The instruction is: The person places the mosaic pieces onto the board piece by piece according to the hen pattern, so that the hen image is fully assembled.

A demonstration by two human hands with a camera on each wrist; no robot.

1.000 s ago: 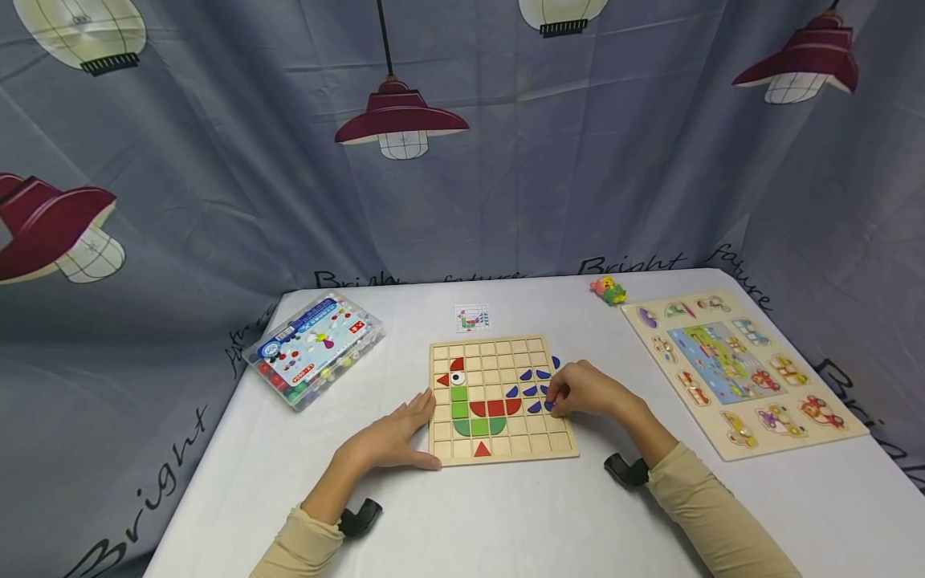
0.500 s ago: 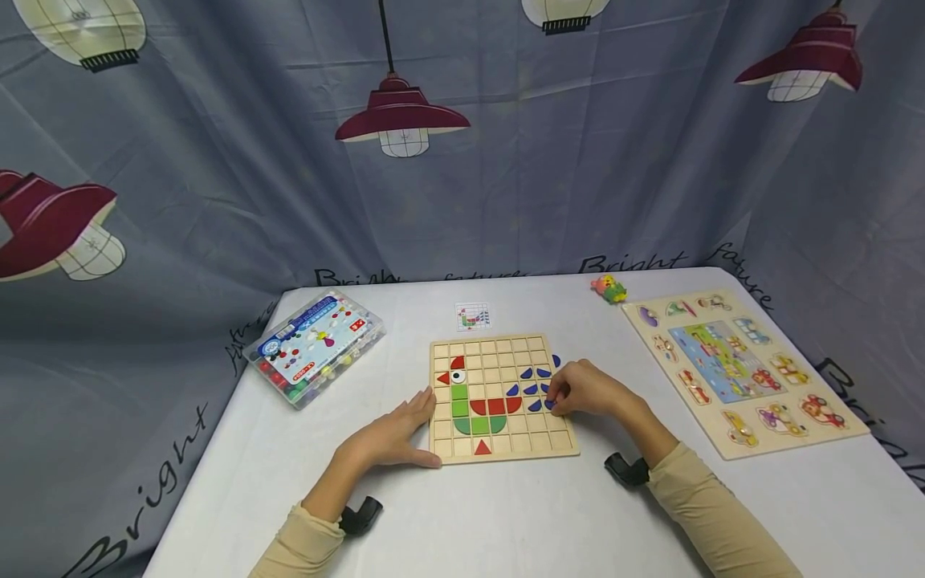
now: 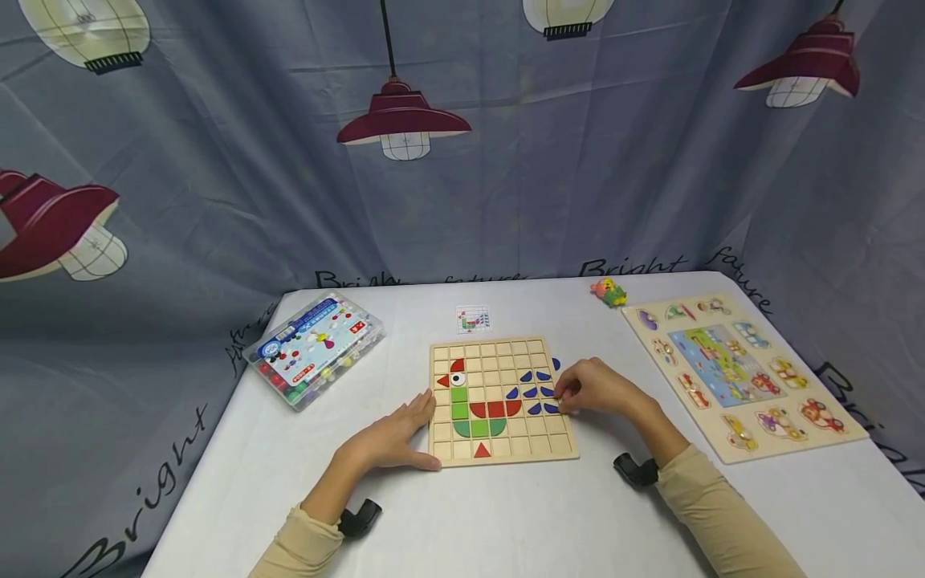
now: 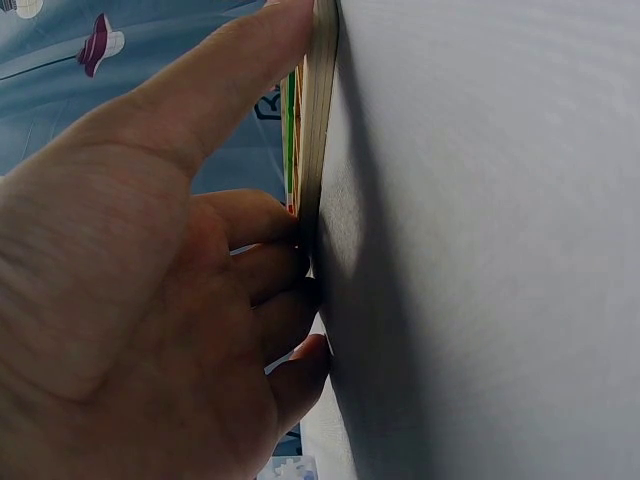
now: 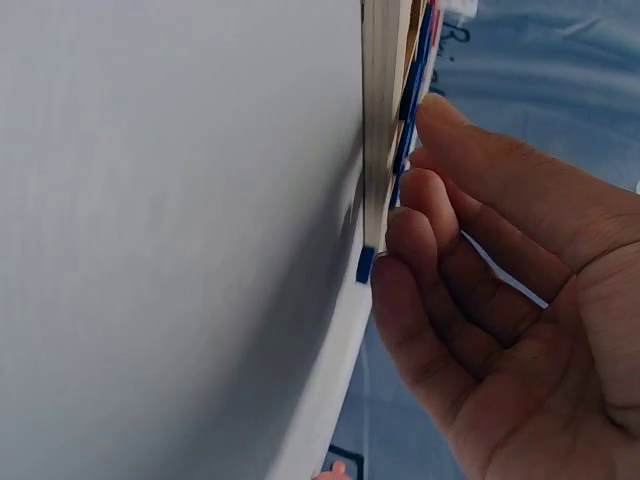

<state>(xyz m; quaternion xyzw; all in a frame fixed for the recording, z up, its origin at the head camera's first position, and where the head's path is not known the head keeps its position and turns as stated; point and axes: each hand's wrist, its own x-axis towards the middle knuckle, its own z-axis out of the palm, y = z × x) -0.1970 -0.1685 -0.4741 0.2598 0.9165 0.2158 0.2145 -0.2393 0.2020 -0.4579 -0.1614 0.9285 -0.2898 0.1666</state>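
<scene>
A square wooden grid board [image 3: 506, 444] lies on the white table, bearing a bird figure of red, green and blue tiles. My left hand [image 3: 393, 433] rests spread at its left edge, fingers along the side and thumb by the near corner. My right hand [image 3: 594, 388] is at the board's right edge, fingertips close to the blue half-round tiles [image 3: 533, 408]. In the right wrist view its thumb and fingers are loosely bent, with no tile between them. One more blue tile [image 3: 556, 364] lies just off the board, beyond the right hand.
Behind the board lies a small pattern card [image 3: 473, 319]. A clear plastic case [image 3: 315, 349] with a printed lid sits at the left. To the right is a wooden picture puzzle [image 3: 744, 377], with a small colourful toy [image 3: 609, 291] near its far corner.
The right hand has drawn slightly right, off the blue tile at the board's edge, leaving that tile in the grid. The left hand stays in place.
</scene>
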